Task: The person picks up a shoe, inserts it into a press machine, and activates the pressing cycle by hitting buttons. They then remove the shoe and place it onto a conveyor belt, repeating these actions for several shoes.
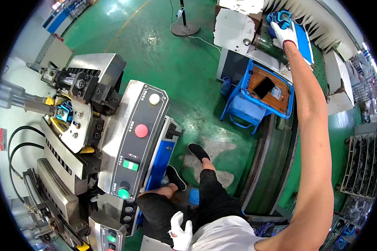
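Observation:
My right hand [284, 34], in a white glove, reaches far out to the upper right and touches a blue shoe upper [280, 17] lying on a green conveyor belt [276, 48]; whether the fingers grip it I cannot tell. Gloved in white too, my left hand [181, 232] rests low against my waist with the fingers spread and nothing in it. On my left stands a grey pressing machine [77, 129] with a blue shoe part [65, 112] clamped in its head, next to a black control panel [139, 138] with white, red and green buttons.
A blue plastic stool [259, 98] holding a dark phone [264, 88] on a wooden board stands by the conveyor. A fan stand base [185, 28] sits on the green floor. Wire racks [362, 167] fill the right side. My feet in black shoes [198, 151] are below.

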`<state>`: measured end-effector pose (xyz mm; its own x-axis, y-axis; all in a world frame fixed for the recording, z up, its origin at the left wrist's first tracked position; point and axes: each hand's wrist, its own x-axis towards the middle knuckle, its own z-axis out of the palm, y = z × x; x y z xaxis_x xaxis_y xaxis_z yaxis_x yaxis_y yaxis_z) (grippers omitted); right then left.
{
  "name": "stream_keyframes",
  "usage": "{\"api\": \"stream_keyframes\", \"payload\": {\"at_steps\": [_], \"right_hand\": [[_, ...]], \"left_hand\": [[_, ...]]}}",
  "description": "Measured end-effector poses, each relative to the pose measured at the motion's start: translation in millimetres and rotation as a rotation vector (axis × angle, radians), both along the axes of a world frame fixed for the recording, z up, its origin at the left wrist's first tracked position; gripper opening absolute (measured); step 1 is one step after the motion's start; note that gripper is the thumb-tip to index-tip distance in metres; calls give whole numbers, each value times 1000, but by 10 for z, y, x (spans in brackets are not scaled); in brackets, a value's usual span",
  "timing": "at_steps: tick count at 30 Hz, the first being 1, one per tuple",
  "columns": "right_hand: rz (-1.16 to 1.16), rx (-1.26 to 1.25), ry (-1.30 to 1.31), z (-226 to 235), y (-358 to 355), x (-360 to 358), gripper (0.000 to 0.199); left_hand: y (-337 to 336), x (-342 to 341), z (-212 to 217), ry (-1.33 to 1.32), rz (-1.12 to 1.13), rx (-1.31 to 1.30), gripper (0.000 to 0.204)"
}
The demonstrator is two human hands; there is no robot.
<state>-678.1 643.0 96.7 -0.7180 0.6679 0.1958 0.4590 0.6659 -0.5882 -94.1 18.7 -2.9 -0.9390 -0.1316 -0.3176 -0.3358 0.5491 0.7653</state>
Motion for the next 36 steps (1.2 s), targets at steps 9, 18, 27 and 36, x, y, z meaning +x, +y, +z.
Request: {"api": "stream_keyframes", "payload": {"at_steps": [9,18,27,36], "right_hand": [[209,-1,597,-148,-1514,1134,83],[979,-1096,-110,-1323,-4886,4427,61],[1574,-1470,-864,-1429,-6867,5786,45],[1824,-828,-1087,-1969,-6934,6029,50]], "left_hand": [[-98,-156,303,52,8,65,42],[-583,534,282,5,565,389,39],[-1141,2849,-412,81,1129,-253,19],[2006,6421,-475,-971,2244,-1142,45]]}}
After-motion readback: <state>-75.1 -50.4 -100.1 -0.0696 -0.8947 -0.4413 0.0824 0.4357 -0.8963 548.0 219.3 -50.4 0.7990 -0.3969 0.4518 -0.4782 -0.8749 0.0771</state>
